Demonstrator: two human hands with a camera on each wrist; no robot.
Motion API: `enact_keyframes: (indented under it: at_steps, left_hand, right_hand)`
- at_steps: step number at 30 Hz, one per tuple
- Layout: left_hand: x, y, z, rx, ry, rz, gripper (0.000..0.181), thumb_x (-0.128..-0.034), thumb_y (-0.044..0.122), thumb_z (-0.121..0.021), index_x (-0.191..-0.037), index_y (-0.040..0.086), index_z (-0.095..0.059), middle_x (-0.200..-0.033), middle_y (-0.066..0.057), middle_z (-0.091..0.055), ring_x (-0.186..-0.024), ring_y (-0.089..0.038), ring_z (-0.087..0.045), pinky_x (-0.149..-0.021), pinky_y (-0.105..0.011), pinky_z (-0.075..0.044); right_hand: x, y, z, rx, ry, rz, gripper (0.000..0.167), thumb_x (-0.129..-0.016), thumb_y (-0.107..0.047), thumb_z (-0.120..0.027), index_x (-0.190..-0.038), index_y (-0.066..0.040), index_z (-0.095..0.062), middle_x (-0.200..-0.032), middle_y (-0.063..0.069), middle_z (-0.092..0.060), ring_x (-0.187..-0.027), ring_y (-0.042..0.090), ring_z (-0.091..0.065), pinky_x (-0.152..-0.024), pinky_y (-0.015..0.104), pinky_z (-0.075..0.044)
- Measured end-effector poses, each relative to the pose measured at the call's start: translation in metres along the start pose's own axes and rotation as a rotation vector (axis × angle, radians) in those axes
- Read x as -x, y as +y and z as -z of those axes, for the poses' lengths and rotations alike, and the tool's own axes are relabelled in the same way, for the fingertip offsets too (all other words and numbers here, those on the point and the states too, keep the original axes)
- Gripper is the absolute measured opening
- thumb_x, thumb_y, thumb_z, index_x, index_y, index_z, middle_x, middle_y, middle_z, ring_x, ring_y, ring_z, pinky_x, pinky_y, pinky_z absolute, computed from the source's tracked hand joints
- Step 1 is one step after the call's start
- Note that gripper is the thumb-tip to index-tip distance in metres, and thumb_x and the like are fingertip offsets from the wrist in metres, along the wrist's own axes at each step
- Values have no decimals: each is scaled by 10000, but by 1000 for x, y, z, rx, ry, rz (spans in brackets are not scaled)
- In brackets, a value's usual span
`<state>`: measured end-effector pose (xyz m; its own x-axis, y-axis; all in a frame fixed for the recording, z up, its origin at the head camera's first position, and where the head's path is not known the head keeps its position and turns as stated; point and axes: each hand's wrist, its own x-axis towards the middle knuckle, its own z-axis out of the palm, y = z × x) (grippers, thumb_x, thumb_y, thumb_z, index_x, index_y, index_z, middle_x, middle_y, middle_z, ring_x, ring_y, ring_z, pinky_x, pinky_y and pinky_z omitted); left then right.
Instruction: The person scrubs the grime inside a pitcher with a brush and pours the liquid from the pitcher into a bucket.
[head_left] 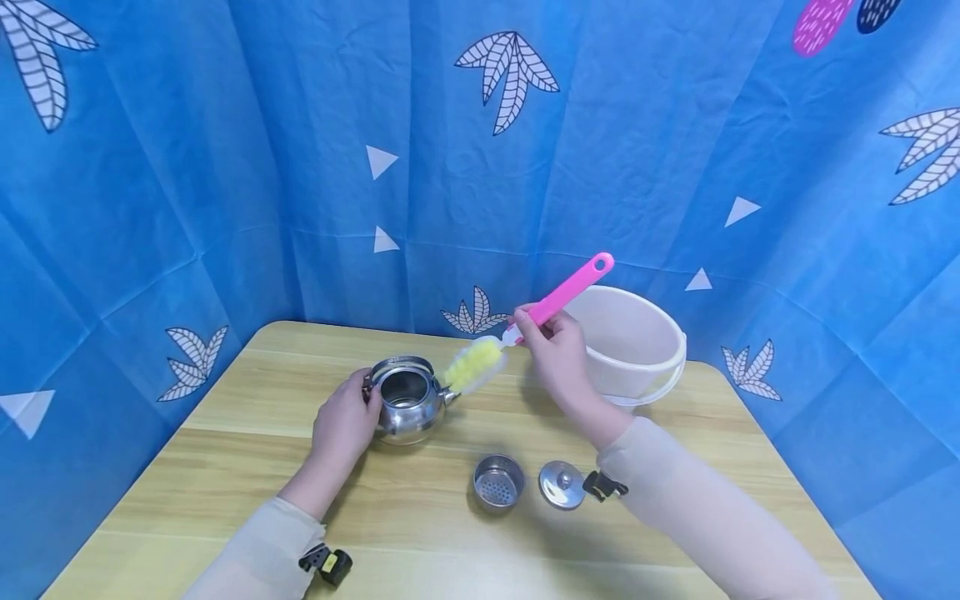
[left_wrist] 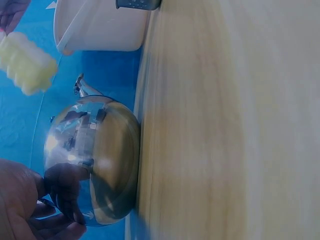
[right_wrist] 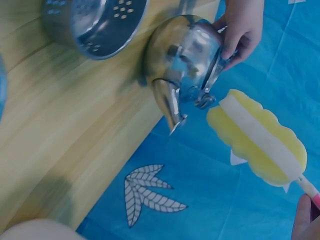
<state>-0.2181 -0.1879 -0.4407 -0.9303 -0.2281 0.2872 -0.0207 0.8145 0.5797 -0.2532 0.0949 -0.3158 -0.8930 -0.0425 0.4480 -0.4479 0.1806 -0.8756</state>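
A shiny steel teapot, lidless with its mouth facing up, stands on the table. My left hand grips it on its left side, thumb near the rim; the left wrist view shows the fingers against the pot body. My right hand pinches the lower part of a brush's pink handle. The brush's yellow and white sponge head points down-left, above and near the spout. In the right wrist view the sponge head hangs clear of the pot.
A perforated steel strainer cup sits on the table in front of the pot, with a round steel lid to its right. A white bucket with a handle stands at the back right, behind my right forearm. Blue patterned curtain surrounds the table.
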Motion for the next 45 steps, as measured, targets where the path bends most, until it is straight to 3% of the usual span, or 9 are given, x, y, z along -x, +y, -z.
enact_keyframes:
  at_steps: [8,18,33,45]
  left_hand:
    - [0,-2,2,-3,7,7,443,-1014,248,-518,-1386,8,-545,-1264,-260,-635,-1072,-461,-641,-800,-604,-533]
    - [-2,-4,2,6,0,17,447,-1018,247,-521,-1397,10,-534,-1285,-256,-626,-1102,-456,-630,-836,-605,-526]
    - [-1,-1,1,14,11,12,446,-1017,249,-533,-1388,1,-542,-1268,-256,-636,-1078,-452,-643,-824,-591,-539]
    - [0,0,-1,20,-5,13,451,-1015,252,-534,-1391,2,-538,-1295,-250,-624,-1129,-446,-622,-889,-589,-519]
  right_hand:
    - [5,1,15,-17,4,-38,239,-995,-203,-642,-1101,9,-677,-1039,166,-717,-912,189,-664,-801,233,-561]
    - [8,9,41,61,-17,-26,293,-995,-188,-640,-1129,73,-656,-1046,224,-715,-884,106,-705,-819,250,-581]
    - [19,18,87,206,-28,-38,314,-1002,-201,-629,-1152,73,-659,-1030,228,-713,-842,71,-693,-776,200,-572]
    - [32,24,121,352,-13,-121,362,-1011,-305,-609,-1127,34,-658,-1040,209,-713,-823,56,-679,-749,176,-562]
